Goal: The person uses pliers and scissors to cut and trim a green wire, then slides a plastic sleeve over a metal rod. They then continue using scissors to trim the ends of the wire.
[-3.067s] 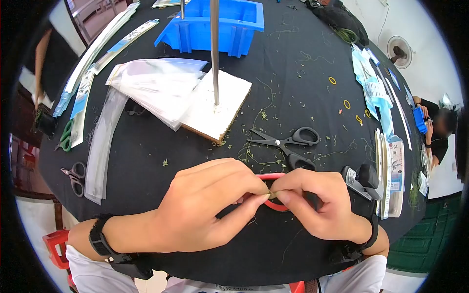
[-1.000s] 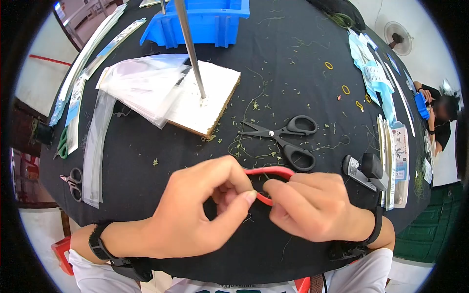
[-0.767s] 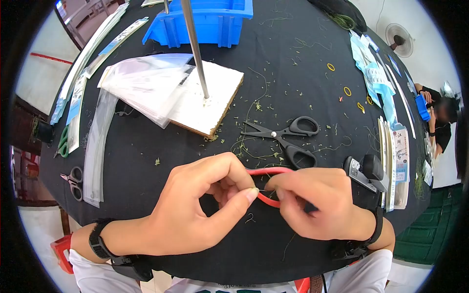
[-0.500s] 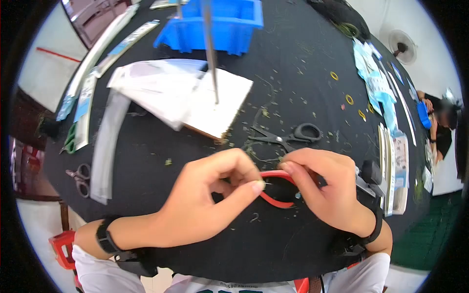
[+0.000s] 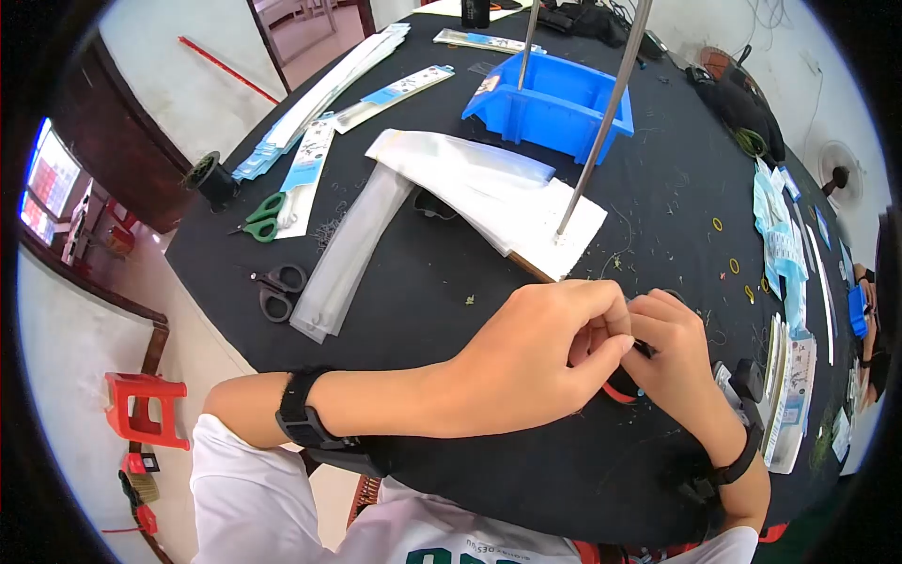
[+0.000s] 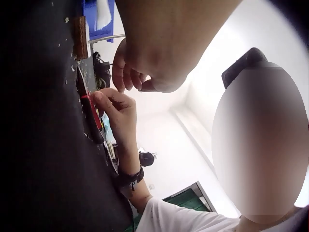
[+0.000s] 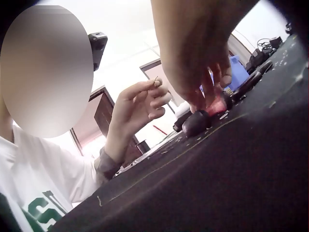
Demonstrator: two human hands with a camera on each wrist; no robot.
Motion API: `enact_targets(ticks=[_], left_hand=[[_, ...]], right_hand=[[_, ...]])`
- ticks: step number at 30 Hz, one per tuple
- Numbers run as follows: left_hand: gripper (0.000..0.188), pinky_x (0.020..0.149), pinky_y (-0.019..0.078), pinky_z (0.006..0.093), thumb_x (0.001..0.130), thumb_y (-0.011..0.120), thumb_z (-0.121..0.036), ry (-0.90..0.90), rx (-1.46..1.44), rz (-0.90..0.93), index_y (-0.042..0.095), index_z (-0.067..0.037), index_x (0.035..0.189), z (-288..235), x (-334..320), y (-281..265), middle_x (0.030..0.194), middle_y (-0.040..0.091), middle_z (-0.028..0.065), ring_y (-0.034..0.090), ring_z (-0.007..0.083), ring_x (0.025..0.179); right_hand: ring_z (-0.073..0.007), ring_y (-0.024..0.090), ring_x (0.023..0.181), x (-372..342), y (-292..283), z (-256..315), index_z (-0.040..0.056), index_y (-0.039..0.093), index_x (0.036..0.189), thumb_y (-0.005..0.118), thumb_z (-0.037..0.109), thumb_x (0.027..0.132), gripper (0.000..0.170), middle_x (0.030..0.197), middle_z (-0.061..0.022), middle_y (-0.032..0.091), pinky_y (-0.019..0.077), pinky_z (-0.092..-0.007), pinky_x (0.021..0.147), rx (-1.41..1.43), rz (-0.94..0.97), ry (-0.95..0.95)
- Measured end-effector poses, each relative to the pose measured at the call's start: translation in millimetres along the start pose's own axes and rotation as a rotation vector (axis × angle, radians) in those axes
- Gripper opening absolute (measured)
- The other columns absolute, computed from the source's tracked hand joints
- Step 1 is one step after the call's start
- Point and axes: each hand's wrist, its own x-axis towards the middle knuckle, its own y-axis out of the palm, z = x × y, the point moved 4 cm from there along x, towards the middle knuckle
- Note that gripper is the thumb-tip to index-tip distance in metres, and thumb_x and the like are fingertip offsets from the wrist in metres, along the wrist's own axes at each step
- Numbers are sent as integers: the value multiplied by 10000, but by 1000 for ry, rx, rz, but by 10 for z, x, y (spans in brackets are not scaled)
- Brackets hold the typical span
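Between thumb and index finger my left hand (image 5: 531,352) pinches a tiny thin piece (image 7: 156,80), its kind too small to make out. Beside it in the head view is my right hand (image 5: 681,352), lower and close over the black cloth. Its fingers curl onto the red grip of a tool with red-and-black handles (image 7: 219,104), which lies on the table. In the head view the hands hide most of that tool (image 5: 618,391). From the left wrist view, the right thumb and index finger sit right at the tool's red handle (image 6: 98,116).
Left of the hands lie small dark scissors (image 5: 278,291), green-handled scissors (image 5: 263,221) and clear plastic sleeves (image 5: 348,254). Ahead stand a metal rod (image 5: 601,132) on a white board and a blue bin (image 5: 545,113). A stapler (image 5: 745,381) and packets (image 5: 794,399) lie to the right.
My right hand has drawn away from the left fingertips and come down onto the red-and-black-handled tool. The left hand keeps its pinch. The head view has swung to the left.
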Motion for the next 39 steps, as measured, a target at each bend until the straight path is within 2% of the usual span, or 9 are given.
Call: enact_targets(ticks=[5, 7, 12, 17, 20, 23, 31, 34, 39], left_hand=[[89, 556, 477, 255, 855, 638, -77, 27, 270, -20, 598, 2, 846, -100, -114, -190, 756, 608, 68, 597, 120, 652], [72, 589, 495, 291, 828, 641, -74, 90, 617, -129, 611, -13, 850, -153, -199, -472, 785, 621, 94, 614, 191, 653], [93, 636, 477, 291, 791, 634, -38, -181, 923, -416, 626, 48, 823, 68, -510, -1531, 723, 628, 127, 590, 175, 649], [104, 667, 490, 304, 758, 635, -25, -317, 1121, -401, 626, 62, 814, 505, -646, -1938, 716, 641, 153, 635, 216, 669], [69, 646, 488, 351, 722, 609, 7, -288, 1108, -373, 626, 39, 780, 586, -678, -1934, 710, 640, 170, 650, 293, 691], [90, 669, 487, 329, 735, 624, 8, -304, 1106, -348, 627, 60, 809, 542, -674, -1887, 727, 641, 164, 639, 260, 693], [141, 644, 453, 309, 802, 623, -14, -299, 1267, -466, 626, 27, 936, 326, -678, -1723, 828, 625, 126, 550, 207, 672], [169, 618, 450, 322, 802, 633, -36, -80, 1137, -375, 607, 2, 965, 171, -579, -1389, 808, 608, 127, 556, 236, 639], [46, 507, 396, 254, 823, 625, -19, -79, 966, -196, 610, 5, 859, 32, -459, -908, 793, 616, 67, 559, 139, 637]], right_hand=[[-217, 598, 634, -9, -57, 60, 72, 676, 936, 718, 125, 770, 180, 929, -60, 615, 487, -324, 581, 53, -56, 76], [-215, 599, 623, -23, -76, 62, 68, 675, 933, 710, 110, 773, 169, 936, -61, 618, 486, -319, 571, 39, -76, 87], [-214, 609, 597, -53, -87, 25, 48, 673, 895, 684, 60, 782, 115, 914, -63, 623, 483, -307, 549, 73, -120, 143], [-233, 623, 650, -56, -134, -61, 37, 678, 836, 682, 46, 772, 65, 865, -61, 627, 496, -328, 592, 43, -154, 132], [-243, 617, 795, -116, -228, -106, 50, 688, 800, 703, 49, 738, 64, 862, -51, 633, 496, -346, 683, -12, -128, 129], [-257, 594, 881, -137, -284, -123, 49, 679, 807, 712, 22, 710, 105, 896, -66, 633, 489, -350, 737, 57, -108, 77], [-268, 555, 819, -243, -408, 40, 60, 617, 778, 718, 26, 685, 142, 864, -66, 590, 473, -364, 705, 147, 29, -61], [-248, 543, 805, -272, -281, 228, 70, 618, 761, 723, 59, 657, 148, 848, -48, 568, 460, -354, 679, 196, 82, -158], [-193, 497, 826, -286, -42, 352, 60, 633, 763, 619, 138, 676, 118, 831, -34, 510, 418, -315, 675, 99, 152, -232]])
